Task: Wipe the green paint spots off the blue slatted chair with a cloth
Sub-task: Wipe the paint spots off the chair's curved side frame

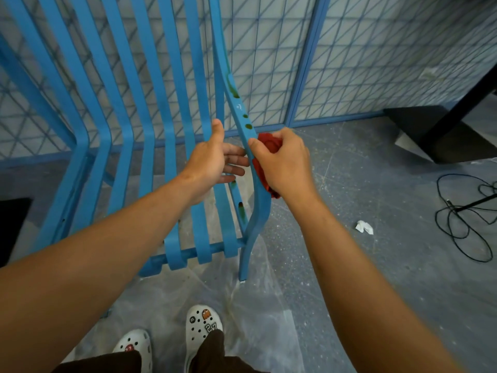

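Observation:
The blue slatted chair [172,130] fills the upper left and middle of the head view. Its rightmost frame rail [240,109] carries green paint spots [248,126] just above my hands, and more green smears [242,210] lower down near the seat. My right hand [282,162] is shut on a red cloth [270,142], pressed against the outer side of that rail. My left hand [215,160] lies on the inner side of the same rail, fingers spread and touching it, thumb up, holding nothing.
Clear plastic sheeting [255,305] covers the grey floor under the chair. A blue wire-grid panel [349,63] stands behind. At right are a black stand base [430,135], a coiled black cable [468,219] and a crumpled white paper scrap [364,227]. My feet in white clogs [204,325] are below.

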Available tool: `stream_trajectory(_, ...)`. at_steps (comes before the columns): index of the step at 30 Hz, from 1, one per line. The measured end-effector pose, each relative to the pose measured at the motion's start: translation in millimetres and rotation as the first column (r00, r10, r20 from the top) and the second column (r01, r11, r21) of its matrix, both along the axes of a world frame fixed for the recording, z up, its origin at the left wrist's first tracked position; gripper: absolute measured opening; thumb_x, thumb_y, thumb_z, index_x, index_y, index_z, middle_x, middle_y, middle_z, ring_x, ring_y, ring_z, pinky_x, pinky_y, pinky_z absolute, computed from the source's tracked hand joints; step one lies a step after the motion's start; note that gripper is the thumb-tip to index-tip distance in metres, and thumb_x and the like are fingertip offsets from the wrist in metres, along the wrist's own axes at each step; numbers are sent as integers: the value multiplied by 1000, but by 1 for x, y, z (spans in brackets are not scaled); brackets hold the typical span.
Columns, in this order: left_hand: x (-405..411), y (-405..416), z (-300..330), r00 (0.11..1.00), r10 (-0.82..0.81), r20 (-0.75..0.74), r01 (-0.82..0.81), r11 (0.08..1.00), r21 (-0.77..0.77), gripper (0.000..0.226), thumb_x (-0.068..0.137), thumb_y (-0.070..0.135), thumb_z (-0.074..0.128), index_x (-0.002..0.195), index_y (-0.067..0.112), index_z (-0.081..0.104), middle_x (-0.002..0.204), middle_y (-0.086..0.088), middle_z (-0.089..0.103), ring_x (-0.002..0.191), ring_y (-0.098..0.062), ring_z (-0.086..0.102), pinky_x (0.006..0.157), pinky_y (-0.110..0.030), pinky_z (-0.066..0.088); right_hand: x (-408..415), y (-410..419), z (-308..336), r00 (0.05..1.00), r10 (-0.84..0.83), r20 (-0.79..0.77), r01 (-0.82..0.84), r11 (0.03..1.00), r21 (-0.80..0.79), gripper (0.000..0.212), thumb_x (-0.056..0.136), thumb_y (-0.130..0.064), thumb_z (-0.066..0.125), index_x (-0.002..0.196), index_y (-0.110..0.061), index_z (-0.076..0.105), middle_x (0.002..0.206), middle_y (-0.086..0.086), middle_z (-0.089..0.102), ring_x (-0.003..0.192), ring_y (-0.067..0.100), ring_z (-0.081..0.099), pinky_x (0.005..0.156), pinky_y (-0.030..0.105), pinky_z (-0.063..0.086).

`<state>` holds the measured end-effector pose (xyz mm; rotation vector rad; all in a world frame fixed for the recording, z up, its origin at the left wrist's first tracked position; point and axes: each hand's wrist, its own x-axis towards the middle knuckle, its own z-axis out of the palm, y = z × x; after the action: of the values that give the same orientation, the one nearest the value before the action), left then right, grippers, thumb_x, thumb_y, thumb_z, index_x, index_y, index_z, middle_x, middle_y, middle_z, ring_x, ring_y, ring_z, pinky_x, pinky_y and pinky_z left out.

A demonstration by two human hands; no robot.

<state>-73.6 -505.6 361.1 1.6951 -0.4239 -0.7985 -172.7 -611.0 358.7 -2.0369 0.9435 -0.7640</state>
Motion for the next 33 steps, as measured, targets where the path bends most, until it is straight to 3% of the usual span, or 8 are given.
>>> stream_trajectory(3,0,2,0,999,-35,-9,35,999,-9,85,101,67,10,104,14,76,94,-4,79,99,-28,74,93,-43,56,-24,18,-13,1000,-7,-1,6,999,-38,29,87,-52,70,88,-26,57,80,-11,63,75,6,61,62,27,49)
stream_trajectory(7,-4,4,-1,998,-56,-25,55,998,-29,76,103,64,16,108,15,74,96,-2,79,100,-26,74,96,-45,55,-51,39,-35,999,-29,39,30,999,-23,32,86,-53,73,87,-25,57,80,-9,63,73,5,61,64,31,53)
stream_trajectory(11,-3,4,-1,997,-73,-26,72,997,-31,74,103,63,17,109,16,74,96,-1,79,100,-26,73,97,-45,55,-55,40,-33,999,-3,33,2,1000,31,30,85,-51,75,86,-26,59,77,-10,65,70,0,62,57,16,48)
stream_trajectory(18,2,6,1,998,-58,-8,58,998,-35,73,103,63,18,110,16,74,101,-2,79,102,-26,73,98,-43,55,-5,15,-1,999,-19,47,18,1000,14,23,88,-44,72,94,-23,64,82,-12,66,77,1,63,64,19,49)
stream_trajectory(22,3,4,6,1000,-24,-20,23,999,-35,72,103,64,20,105,16,73,100,-4,79,104,-29,72,96,-43,55,23,0,5,997,-61,43,59,997,52,22,86,-41,72,89,-21,66,80,-8,68,75,8,65,64,28,49)
stream_trajectory(26,5,5,7,999,-35,-1,35,999,-24,73,102,65,18,109,16,72,98,-1,79,98,-24,73,97,-44,55,17,5,-1,996,-73,59,70,996,48,22,89,-42,69,94,-21,67,81,-9,67,76,7,65,67,31,54)
stream_trajectory(30,5,6,4,998,-55,26,56,998,-16,75,103,64,16,115,17,72,100,1,79,97,-20,74,95,-41,56,-3,16,-7,995,-80,61,79,997,18,24,91,-46,67,86,-23,62,74,-10,62,67,4,59,58,23,44)
stream_trajectory(33,5,5,0,996,-81,27,82,996,-22,72,103,64,16,110,20,73,101,0,78,99,-23,73,93,-40,56,-14,22,-9,996,-72,56,71,997,34,26,90,-50,67,84,-25,62,73,-8,65,65,7,62,58,29,51)
